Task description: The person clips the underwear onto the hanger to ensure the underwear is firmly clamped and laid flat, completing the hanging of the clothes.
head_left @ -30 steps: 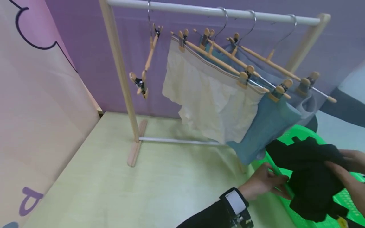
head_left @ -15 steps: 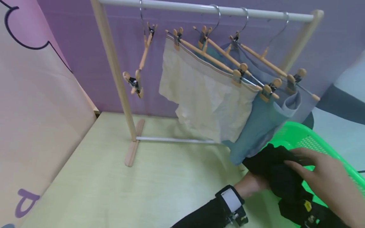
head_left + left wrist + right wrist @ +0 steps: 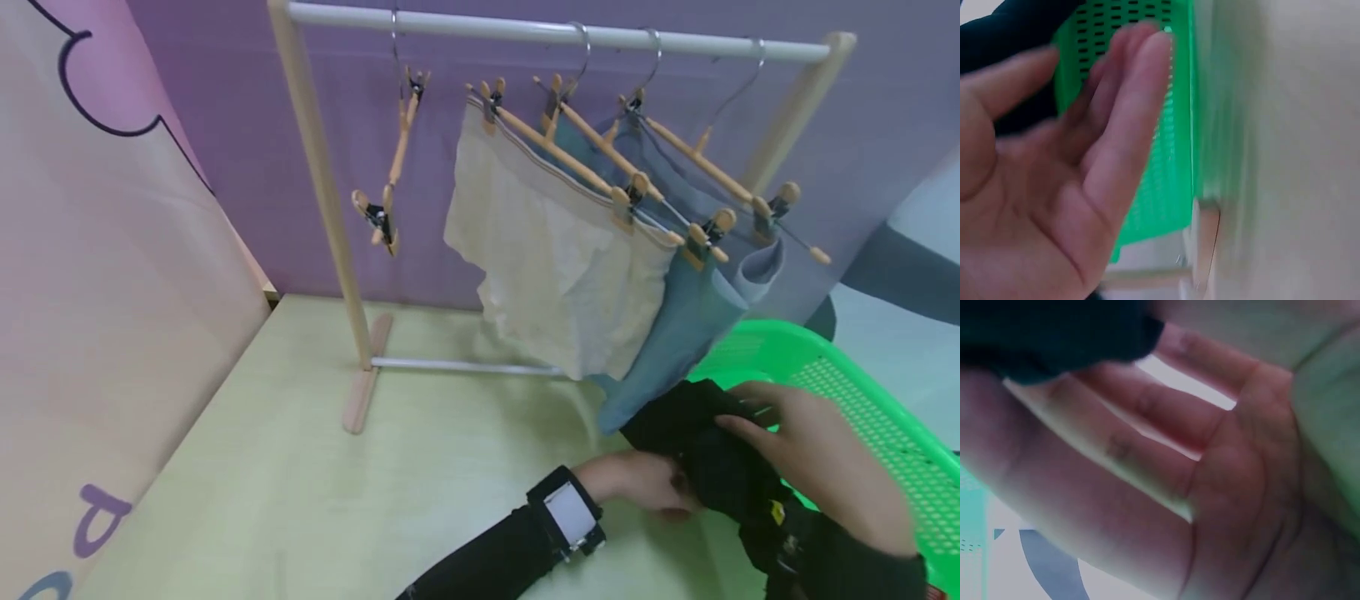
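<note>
My right hand (image 3: 821, 458) pinches a bunched black cloth garment (image 3: 716, 454) between thumb and fingers, beside the green basket. Its folds hide what kind of garment it is. In the right wrist view, the fingers (image 3: 1141, 444) bend over the dark cloth (image 3: 1054, 337). My left hand (image 3: 648, 482) is at the garment's near left side in the head view, its fingertips partly behind the cloth. The left wrist view shows that hand (image 3: 1066, 175) with fingers extended and thumb apart, the black cloth (image 3: 1019, 28) beyond the thumb.
A rack with a white rail (image 3: 480, 29) stands on the pale table (image 3: 300, 500). Clip hangers hold cream shorts (image 3: 555, 250), a blue garment (image 3: 675, 317) and a grey-blue one (image 3: 761, 267). A bare clip hanger (image 3: 401, 150) hangs left. The green basket (image 3: 847, 375) is at right.
The left hand has let go of the basket's rim and drawn back left. The right hand has brought the black garment leftward, out over the basket's near left edge.
</note>
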{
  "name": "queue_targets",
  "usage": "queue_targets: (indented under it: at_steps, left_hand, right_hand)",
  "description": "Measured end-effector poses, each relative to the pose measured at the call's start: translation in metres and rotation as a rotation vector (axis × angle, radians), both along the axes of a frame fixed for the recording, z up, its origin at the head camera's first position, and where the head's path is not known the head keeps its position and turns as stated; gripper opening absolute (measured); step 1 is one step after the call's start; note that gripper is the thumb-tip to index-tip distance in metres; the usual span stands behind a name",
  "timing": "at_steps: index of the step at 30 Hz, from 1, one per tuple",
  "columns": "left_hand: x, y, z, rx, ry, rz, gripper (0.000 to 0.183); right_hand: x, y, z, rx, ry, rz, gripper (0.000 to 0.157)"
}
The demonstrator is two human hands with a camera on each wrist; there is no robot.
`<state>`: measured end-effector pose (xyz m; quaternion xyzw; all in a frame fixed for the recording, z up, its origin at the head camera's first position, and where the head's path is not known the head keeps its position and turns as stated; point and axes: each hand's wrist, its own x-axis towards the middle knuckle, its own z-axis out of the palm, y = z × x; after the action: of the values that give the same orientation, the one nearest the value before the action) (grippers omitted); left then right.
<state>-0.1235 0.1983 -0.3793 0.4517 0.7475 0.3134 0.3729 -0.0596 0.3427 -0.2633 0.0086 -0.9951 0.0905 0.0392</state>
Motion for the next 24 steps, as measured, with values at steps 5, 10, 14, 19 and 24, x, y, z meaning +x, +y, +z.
queue_targets:
  at_steps: [5,10,14,19,24]
  left_hand:
    - [-0.006,-0.035,0.0,-0.056,0.095,-0.14,0.029]
    - [-0.024,-0.081,-0.008,0.011,0.139,-0.002,0.032]
    - [-0.039,-0.108,-0.016,0.071,0.029,0.204,0.048]
    - [-0.048,-0.124,-0.023,0.164,-0.018,0.295,0.061]
    - [-0.052,-0.124,-0.022,0.257,0.101,0.239,0.044]
  right_hand:
    - [-0.011,-0.006,-0.007,0.018,-0.042,0.071,0.026]
    - [-0.018,-0.016,-0.01,0.003,-0.077,0.133,0.02]
    - [-0.022,-0.026,-0.014,-0.028,-0.125,0.141,0.014]
    - [-0.025,-0.042,-0.018,-0.049,-0.14,0.147,0.023]
    - [-0.032,-0.059,-0.023,-0.017,-0.161,0.167,0.02]
